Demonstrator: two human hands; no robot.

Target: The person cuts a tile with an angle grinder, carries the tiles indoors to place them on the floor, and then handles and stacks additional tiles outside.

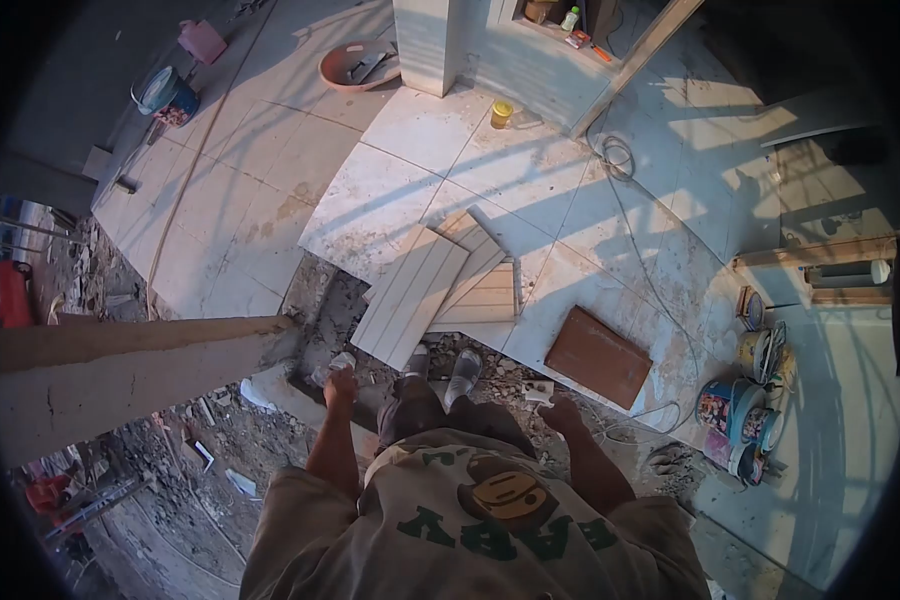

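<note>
My left hand (340, 384) is closed around a small whitish lump (343, 361) beside the concrete beam's end; its exact kind is too small to tell. My right hand (564, 414) is closed at the edge of a small pale flat piece (539, 390) with a dark spot on it, held over the rubble. Between and ahead of both hands, several cream grooved tiles (410, 290) lie fanned and overlapping at the floor's broken edge. To the right of them rests a brown rectangular tile stack (599, 358).
A concrete beam (130, 375) juts in from the left above rubble (200, 440). A cable (642, 240) trails over the tiled floor. Paint buckets (735, 415) stand at right, a yellow cup (501, 114) and an orange basin (355, 66) farther off.
</note>
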